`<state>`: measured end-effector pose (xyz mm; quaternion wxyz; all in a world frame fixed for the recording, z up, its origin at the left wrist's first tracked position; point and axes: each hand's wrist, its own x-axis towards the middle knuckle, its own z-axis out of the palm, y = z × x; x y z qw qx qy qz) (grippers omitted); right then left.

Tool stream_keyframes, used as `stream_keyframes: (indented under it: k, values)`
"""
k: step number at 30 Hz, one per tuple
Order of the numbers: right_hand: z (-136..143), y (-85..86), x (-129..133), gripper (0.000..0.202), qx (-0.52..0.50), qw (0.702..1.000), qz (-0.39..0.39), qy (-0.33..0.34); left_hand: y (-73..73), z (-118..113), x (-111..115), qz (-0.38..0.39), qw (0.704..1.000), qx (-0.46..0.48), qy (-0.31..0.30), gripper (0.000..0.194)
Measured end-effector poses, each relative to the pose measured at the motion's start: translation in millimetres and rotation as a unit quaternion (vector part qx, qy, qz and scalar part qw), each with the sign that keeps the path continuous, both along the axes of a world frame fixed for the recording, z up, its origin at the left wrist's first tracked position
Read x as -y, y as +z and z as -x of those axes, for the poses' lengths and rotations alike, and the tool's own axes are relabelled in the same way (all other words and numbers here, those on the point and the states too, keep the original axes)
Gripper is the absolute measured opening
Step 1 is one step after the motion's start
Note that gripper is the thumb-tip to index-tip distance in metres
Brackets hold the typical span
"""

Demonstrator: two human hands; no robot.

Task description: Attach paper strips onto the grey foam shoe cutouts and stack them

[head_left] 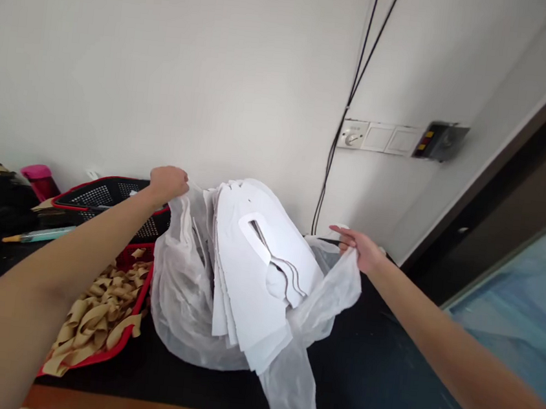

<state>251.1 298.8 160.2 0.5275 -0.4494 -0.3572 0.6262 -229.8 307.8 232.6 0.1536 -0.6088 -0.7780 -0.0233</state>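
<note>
A translucent white plastic bag (179, 305) stands on the black tabletop, its mouth pulled wide. My left hand (168, 184) is closed around the bag's upper left edge. On the other side, my right hand (356, 247) pinches the bag's right handle, with the index finger stretched out. Between my hands, a stack of white cut paper sheets (245, 286) leans upright in the bag and sticks out above its rim. The sheets have rounded tops and a slot with a wavy cut. A loose flap of the bag hangs over the table's front edge.
Left of the bag, a red basket (146, 289) holds curled tan strips (95, 316). Behind it sits a black basket with a red rim (104, 180), near a pink cylindrical object (41, 181). Wall switches (377, 137) and black cables (328, 165) are at the back right.
</note>
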Motion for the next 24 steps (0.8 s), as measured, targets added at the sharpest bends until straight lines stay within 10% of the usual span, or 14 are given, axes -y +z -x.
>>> stream_keyframes:
  k: [11,16,20,24]
  values:
    - [18.0,95.9,-8.2,0.014,-0.153,0.944,-0.267,-0.117,94.0,4.2,41.7,-0.162,0.986,-0.017,-0.041,0.043]
    - [-20.5,142.2,26.8,0.027,-0.114,0.940,-0.303,-0.109,149.3,-3.6,82.5,-0.216,0.972,-0.017,-0.089,0.044]
    - [-79.8,199.5,44.6,0.043,-0.066,0.890,-0.381,-0.241,209.0,-13.0,114.4,-0.304,0.948,-0.015,-0.093,0.050]
    - [-139.2,259.3,51.0,0.050,0.053,0.854,-0.425,-0.296,257.1,-3.5,119.5,-0.248,0.969,0.010,0.004,0.064]
